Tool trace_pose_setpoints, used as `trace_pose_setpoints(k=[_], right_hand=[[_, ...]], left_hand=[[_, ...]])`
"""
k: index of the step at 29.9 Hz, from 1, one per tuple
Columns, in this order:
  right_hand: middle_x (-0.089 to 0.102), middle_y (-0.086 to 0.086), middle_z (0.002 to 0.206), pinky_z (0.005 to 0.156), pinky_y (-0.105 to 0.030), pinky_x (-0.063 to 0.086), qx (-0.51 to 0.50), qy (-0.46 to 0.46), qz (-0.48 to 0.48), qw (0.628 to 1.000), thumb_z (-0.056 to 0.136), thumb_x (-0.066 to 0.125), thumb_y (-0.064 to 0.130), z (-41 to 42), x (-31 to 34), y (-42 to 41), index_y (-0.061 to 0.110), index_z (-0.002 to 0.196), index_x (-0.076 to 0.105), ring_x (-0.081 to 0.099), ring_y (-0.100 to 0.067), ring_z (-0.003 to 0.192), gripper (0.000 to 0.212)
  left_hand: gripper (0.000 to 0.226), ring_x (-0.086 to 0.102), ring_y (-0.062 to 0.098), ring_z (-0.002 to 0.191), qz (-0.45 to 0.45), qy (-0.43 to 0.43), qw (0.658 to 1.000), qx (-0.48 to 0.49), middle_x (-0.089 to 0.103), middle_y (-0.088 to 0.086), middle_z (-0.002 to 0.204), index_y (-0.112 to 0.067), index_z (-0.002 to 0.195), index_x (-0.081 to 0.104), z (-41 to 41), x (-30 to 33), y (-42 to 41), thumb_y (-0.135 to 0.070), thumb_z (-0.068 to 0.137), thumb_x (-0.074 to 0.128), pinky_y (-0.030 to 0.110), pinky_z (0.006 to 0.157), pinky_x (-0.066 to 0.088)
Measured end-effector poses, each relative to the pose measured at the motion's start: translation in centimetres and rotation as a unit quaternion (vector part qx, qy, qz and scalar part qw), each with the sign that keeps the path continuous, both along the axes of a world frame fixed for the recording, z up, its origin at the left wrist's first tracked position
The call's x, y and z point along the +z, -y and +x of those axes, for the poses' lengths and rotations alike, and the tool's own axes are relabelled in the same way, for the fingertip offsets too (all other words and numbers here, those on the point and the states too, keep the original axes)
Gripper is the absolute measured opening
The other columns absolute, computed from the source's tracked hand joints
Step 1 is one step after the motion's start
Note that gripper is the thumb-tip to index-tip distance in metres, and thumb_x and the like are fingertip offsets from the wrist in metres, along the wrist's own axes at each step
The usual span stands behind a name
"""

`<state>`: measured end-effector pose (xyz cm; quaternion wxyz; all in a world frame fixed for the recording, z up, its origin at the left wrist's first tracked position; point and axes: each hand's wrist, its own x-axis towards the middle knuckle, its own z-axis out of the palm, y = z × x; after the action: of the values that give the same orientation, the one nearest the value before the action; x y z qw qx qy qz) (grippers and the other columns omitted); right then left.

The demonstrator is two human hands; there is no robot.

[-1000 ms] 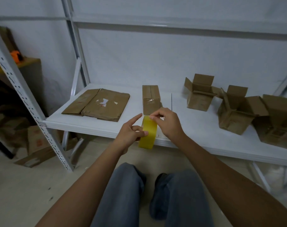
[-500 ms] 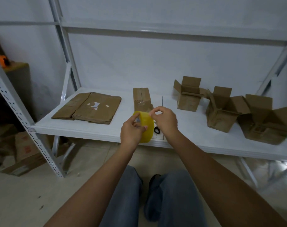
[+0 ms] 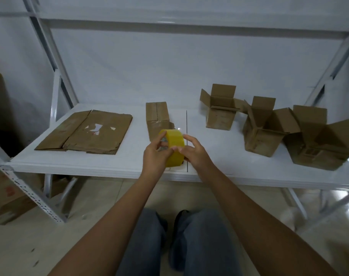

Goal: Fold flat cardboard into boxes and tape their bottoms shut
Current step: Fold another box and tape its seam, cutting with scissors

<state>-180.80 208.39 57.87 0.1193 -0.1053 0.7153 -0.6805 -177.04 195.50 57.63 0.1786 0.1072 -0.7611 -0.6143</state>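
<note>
Landmark: yellow tape roll (image 3: 172, 147), held up just above the front edge of the white shelf (image 3: 114, 166), about mid-width.

Left hand (image 3: 154, 156): grip curled round the near-left side of the tape roll, thumb up on its rim, fingers reaching into the core.

Right hand (image 3: 193, 151): grip pinching at the roll's right face, fingertips meeting the left hand's at the roll's outer band. Whether a tape end is lifted cannot be told.

Closed box (image 3: 157, 118): directly behind the tape roll, standing on the shelf, top flaps shut with a seam down the middle; its lower front corner is hidden by the roll.

Flat cardboard (image 3: 88, 132): well to the left of the tape roll, lying flat on the shelf, creased, with white torn label patches on its face.

Open box, first (image 3: 220, 112): behind and right of the tape roll, flaps standing up.

Open box, second (image 3: 263, 134): further right, tilted, flaps splayed, touching the first.

Open box, third (image 3: 316, 146): furthest right of the roll, leaning against the second, flaps open.

Thin dark seam (image 3: 186, 136) in the shelf: just right of the roll, running front to back.

Below the roll: the person's grey trousers (image 3: 149, 246) and pale floor (image 3: 30, 246).
</note>
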Motion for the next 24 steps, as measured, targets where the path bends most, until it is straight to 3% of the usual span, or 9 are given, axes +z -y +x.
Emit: trace_pose_setpoints(k=[3, 5, 8, 10, 13, 16, 20, 24], right_hand=[[0.061, -0.008, 0.116, 0.08, -0.027, 0.051, -0.049, -0.014, 0.029, 0.998, 0.092, 0.061, 0.017, -2.2, -0.8, -1.0, 0.016, 0.129, 0.048, 0.06, -0.02, 0.1, 0.039], [0.058, -0.008, 0.122, 0.084, -0.031, 0.046, -0.089, -0.051, 0.107, 0.989, 0.091, 0.06, 0.016, -4.3, -1.5, -1.8, 0.016, 0.13, 0.05, 0.057, -0.023, 0.106, 0.04], [0.053, -0.006, 0.135, 0.089, -0.028, 0.04, -0.112, -0.115, 0.251, 0.955, 0.09, 0.056, 0.017, -8.2, -3.1, -3.9, 0.02, 0.136, 0.048, 0.052, -0.025, 0.119, 0.046], [0.047, -0.005, 0.142, 0.097, -0.032, 0.04, -0.116, -0.136, 0.321, 0.93, 0.092, 0.052, 0.017, -10.9, -4.3, -5.2, 0.021, 0.14, 0.044, 0.046, -0.027, 0.126, 0.049], [0.041, -0.009, 0.147, 0.106, -0.042, 0.037, -0.109, -0.15, 0.393, 0.901, 0.094, 0.048, 0.015, -14.2, -6.1, -6.4, 0.021, 0.142, 0.042, 0.039, -0.03, 0.133, 0.049], [0.037, -0.011, 0.149, 0.107, -0.042, 0.037, -0.093, -0.153, 0.44, 0.88, 0.095, 0.046, 0.014, -16.2, -7.5, -7.0, 0.022, 0.144, 0.039, 0.035, -0.032, 0.134, 0.05], [0.042, -0.012, 0.144, 0.096, -0.038, 0.042, -0.073, -0.146, 0.453, 0.876, 0.095, 0.046, 0.01, -17.5, -9.2, -6.5, 0.022, 0.143, 0.042, 0.043, -0.032, 0.127, 0.049], [0.044, -0.014, 0.14, 0.094, -0.038, 0.042, -0.127, -0.167, 0.474, 0.855, 0.097, 0.045, 0.018, -17.7, -9.4, -4.9, 0.013, 0.138, 0.046, 0.045, -0.031, 0.121, 0.041]], left_hand=[[0.042, 0.06, 0.021, 0.099, -0.095, 0.002, 0.994, -0.055, 0.058, 0.003, 0.107, -0.022, 0.13, 0.057, -3.2, -0.5, 0.4, -0.024, 0.089, 0.066, 0.033, 0.087, 0.051], [0.037, 0.057, 0.021, 0.109, -0.169, 0.021, 0.983, -0.074, 0.053, 0.003, 0.117, -0.025, 0.127, 0.059, -5.6, -1.1, 0.8, -0.03, 0.091, 0.063, 0.031, 0.089, 0.046], [0.042, 0.05, 0.021, 0.122, -0.259, 0.055, 0.962, -0.071, 0.05, 0.003, 0.136, -0.023, 0.132, 0.055, -8.8, -2.4, 1.2, -0.031, 0.092, 0.061, 0.026, 0.09, 0.038], [0.045, 0.046, 0.021, 0.127, -0.31, 0.051, 0.947, -0.062, 0.045, 0.0, 0.144, -0.023, 0.135, 0.052, -10.8, -3.1, 1.3, -0.028, 0.092, 0.062, 0.031, 0.092, 0.039], [0.044, 0.047, 0.029, 0.125, -0.429, 0.004, 0.902, -0.053, 0.043, 0.006, 0.145, -0.017, 0.132, 0.055, -13.5, -3.7, 1.7, -0.021, 0.089, 0.065, 0.038, 0.095, 0.04], [0.038, 0.045, 0.034, 0.127, -0.521, -0.048, 0.852, -0.014, 0.049, 0.014, 0.139, -0.01, 0.123, 0.06, -15.9, -3.8, 3.0, -0.018, 0.086, 0.065, 0.044, 0.101, 0.034], [0.042, 0.032, 0.028, 0.14, -0.547, -0.023, 0.837, 0.003, 0.04, 0.012, 0.147, -0.011, 0.134, 0.052, -18.6, -4.4, 5.2, -0.026, 0.094, 0.056, 0.045, 0.115, 0.02], [0.046, 0.03, 0.025, 0.141, -0.533, -0.009, 0.845, -0.051, 0.039, 0.012, 0.149, -0.012, 0.139, 0.046, -19.1, -4.9, 6.4, -0.032, 0.098, 0.048, 0.042, 0.116, 0.021]])
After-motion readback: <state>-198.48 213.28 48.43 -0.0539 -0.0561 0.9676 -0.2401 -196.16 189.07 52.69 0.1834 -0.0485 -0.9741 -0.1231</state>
